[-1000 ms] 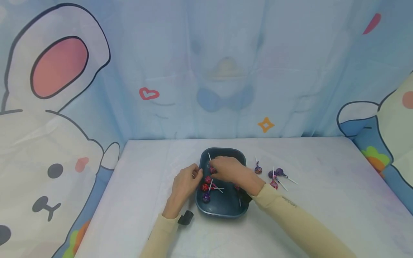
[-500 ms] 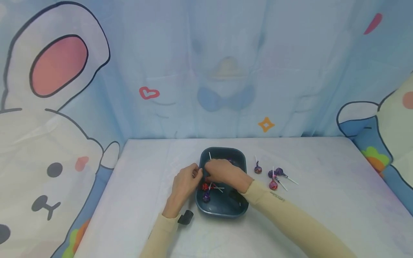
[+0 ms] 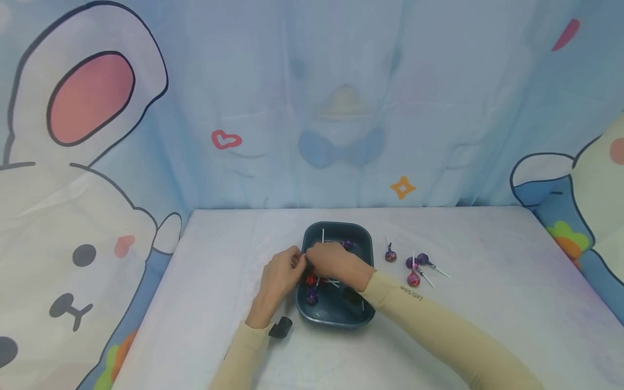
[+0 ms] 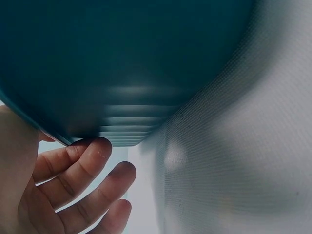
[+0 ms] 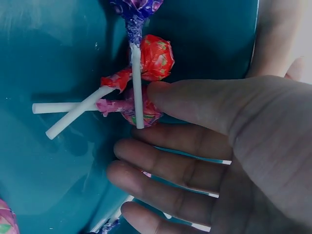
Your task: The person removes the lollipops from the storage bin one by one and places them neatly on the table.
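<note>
A dark teal plastic container (image 3: 336, 317) stands on the table with several wrapped lollipops inside. My left hand (image 3: 279, 279) grips its left rim; in the left wrist view the fingers (image 4: 100, 146) curl against the outer wall. My right hand (image 3: 338, 262) reaches into the container near that same side. In the right wrist view its thumb and index finger pinch the ball of a pink lollipop (image 5: 150, 114). A red lollipop (image 5: 158, 57) and a purple lollipop (image 5: 136, 7) lie beside it, sticks crossing. The right hand hides part of the container's floor in the head view.
On the table right of the container lie a dark lollipop (image 3: 390, 254), a pink-red lollipop (image 3: 413, 279) and purple lollipops (image 3: 422, 259). Another purple lollipop (image 3: 347, 244) is at the container's far end. A printed curtain (image 3: 273, 108) hangs behind the table.
My right hand has shifted left and slightly nearer, toward the container's left wall, uncovering a purple lollipop at the far end. The left hand stays in place on the rim.
</note>
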Demonstrator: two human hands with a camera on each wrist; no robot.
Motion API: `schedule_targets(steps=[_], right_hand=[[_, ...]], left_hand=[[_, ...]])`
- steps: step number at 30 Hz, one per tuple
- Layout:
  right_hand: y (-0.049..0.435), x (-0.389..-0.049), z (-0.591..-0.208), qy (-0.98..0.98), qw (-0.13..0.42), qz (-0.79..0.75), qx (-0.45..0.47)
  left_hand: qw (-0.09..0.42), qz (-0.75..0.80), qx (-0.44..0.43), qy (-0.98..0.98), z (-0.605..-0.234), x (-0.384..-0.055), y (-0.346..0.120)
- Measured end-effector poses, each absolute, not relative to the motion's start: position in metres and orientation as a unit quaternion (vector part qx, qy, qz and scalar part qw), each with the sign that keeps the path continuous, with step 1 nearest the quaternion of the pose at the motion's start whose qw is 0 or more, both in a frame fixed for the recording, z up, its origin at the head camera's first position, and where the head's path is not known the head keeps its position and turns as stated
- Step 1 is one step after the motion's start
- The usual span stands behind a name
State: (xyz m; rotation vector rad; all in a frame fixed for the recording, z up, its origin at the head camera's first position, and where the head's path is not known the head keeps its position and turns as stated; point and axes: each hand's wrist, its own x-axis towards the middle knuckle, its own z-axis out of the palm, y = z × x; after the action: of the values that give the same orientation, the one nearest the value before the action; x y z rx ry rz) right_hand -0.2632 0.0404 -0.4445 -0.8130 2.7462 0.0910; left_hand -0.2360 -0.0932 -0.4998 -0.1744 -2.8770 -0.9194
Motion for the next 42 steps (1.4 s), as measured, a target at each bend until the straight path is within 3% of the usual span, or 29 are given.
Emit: schedule_targets(steps=[12,42], right_hand=[[0.043,-0.265,-0.451,0.95,0.136,0.039,-0.278],[0.063,-0.267,-0.41,0.95,0.123,-0.023,-0.286]], left_hand=[[0.049,-0.306,-0.052,-0.949,-0.499,-0.236,-0.092],[0.052,-0.306,-0.049,-0.949,-0.5,-0.236,-0.092]])
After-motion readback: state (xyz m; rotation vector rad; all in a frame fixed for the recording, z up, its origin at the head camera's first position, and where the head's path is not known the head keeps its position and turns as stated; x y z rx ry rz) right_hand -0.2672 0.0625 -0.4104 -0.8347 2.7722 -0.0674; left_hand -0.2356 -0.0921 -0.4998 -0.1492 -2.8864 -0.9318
